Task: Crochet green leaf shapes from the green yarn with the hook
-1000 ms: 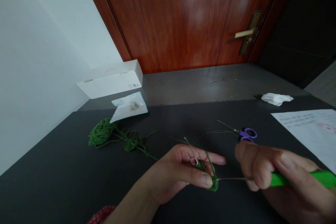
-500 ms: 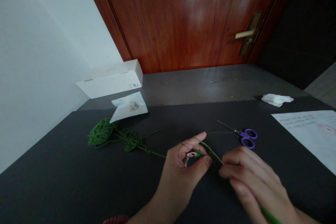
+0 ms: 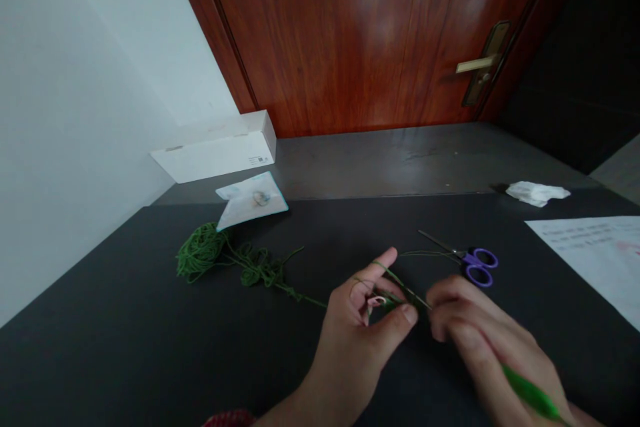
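My left hand is closed, thumb against fingers, on a small green crochet piece, mostly hidden by the fingers. A pink stitch marker hangs at it. Green yarn runs over the raised index finger. In my right hand is a crochet hook with a green handle; its thin shaft points left toward the piece, and its tip is hard to make out. From the left hand a strand leads left to a tangled green yarn ball on the dark table.
Purple-handled scissors lie beyond my right hand, a yarn tail beside them. A white pouch and a white box are at back left. Crumpled tissue and a printed sheet lie on the right. A wooden door stands behind.
The view has shifted slightly. My right hand has turned, so more of the hook's green handle shows. My left hand keeps its hold on the crochet piece.
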`<state>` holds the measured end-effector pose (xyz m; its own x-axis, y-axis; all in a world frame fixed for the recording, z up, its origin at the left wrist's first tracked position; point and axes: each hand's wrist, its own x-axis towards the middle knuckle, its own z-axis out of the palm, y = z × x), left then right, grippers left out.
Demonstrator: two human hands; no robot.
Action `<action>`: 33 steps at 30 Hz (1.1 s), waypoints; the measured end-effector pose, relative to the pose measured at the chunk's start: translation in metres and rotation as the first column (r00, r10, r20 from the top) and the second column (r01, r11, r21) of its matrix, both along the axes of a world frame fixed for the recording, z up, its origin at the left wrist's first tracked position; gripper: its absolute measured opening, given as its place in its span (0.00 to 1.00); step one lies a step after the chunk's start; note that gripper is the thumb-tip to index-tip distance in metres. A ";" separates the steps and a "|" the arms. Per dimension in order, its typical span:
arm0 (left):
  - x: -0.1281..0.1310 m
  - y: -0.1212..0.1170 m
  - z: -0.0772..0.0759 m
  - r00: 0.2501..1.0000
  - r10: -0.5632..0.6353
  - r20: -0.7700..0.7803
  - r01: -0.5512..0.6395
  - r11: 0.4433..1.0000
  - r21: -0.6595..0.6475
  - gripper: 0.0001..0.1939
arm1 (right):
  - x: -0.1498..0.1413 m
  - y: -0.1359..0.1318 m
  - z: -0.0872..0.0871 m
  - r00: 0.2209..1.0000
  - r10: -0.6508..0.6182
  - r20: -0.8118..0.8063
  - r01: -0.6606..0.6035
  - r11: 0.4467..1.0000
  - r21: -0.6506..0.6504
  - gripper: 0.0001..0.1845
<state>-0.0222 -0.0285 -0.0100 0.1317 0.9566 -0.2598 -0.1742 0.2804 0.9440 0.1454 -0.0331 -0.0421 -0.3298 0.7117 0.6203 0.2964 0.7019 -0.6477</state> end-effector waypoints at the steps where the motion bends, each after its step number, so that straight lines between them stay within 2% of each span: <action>1: 0.001 0.000 0.000 1.000 0.006 -0.031 -0.005 1.000 0.019 0.32 | -0.001 0.000 -0.001 0.995 -0.045 0.087 0.034 0.993 0.116 0.09; 3: 0.001 -0.001 -0.001 1.000 -0.004 -0.014 0.004 1.000 0.019 0.31 | -0.001 0.001 -0.003 0.980 -0.113 0.164 0.059 0.951 0.303 0.08; 4: 0.001 -0.002 -0.001 0.999 -0.019 0.035 0.019 1.000 -0.001 0.31 | -0.001 0.002 -0.004 0.983 -0.104 0.151 0.048 0.940 0.337 0.10; 5: 0.001 -0.002 -0.001 0.995 -0.039 0.097 0.042 0.999 -0.027 0.32 | 0.000 0.003 -0.004 0.991 -0.057 0.122 0.015 0.949 0.315 0.12; 8: 0.000 -0.003 0.000 0.967 -0.074 0.244 0.099 0.991 -0.092 0.36 | 0.000 0.005 -0.004 0.984 0.119 -0.134 -0.114 0.992 0.047 0.17; 10: -0.001 -0.003 0.000 0.959 -0.077 0.272 0.109 0.989 -0.105 0.38 | -0.003 0.007 -0.002 0.912 0.118 -0.393 -0.200 0.964 -0.174 0.18; 12: -0.001 -0.002 0.000 0.953 -0.084 0.291 0.119 0.988 -0.102 0.38 | -0.008 0.008 0.000 0.786 0.053 -0.616 -0.328 0.880 -0.343 0.18; 13: -0.001 -0.002 -0.001 0.949 -0.095 0.300 0.130 0.987 -0.099 0.38 | -0.010 0.009 0.002 0.721 0.003 -0.693 -0.398 0.820 -0.411 0.19; 15: -0.001 -0.002 -0.001 0.946 -0.108 0.304 0.143 0.985 -0.093 0.37 | -0.014 0.009 0.005 0.623 -0.121 -0.773 -0.516 0.679 -0.523 0.20; 17: 0.000 -0.002 -0.002 0.948 -0.097 0.304 0.132 0.986 -0.098 0.36 | -0.014 0.009 0.008 0.553 -0.229 -0.801 -0.601 0.557 -0.574 0.21; 19: 0.000 -0.003 -0.002 0.947 -0.077 0.311 0.117 0.987 -0.112 0.34 | -0.013 0.009 0.009 0.498 -0.287 -0.818 -0.663 0.483 -0.572 0.20; 23: 0.000 -0.004 -0.001 0.940 -0.070 0.335 0.114 0.987 -0.115 0.32 | -0.010 0.012 0.008 0.433 -0.344 -0.833 -0.743 0.388 -0.546 0.18; 27: 0.000 -0.003 0.000 0.937 -0.081 0.341 0.124 0.987 -0.106 0.28 | -0.008 0.020 0.009 0.439 -0.321 -0.839 -0.769 0.348 -0.536 0.21; 33: 0.000 -0.002 0.003 0.952 -0.079 0.297 0.122 0.984 -0.129 0.28 | 0.001 0.028 0.012 0.501 -0.213 -0.839 -0.755 0.367 -0.544 0.24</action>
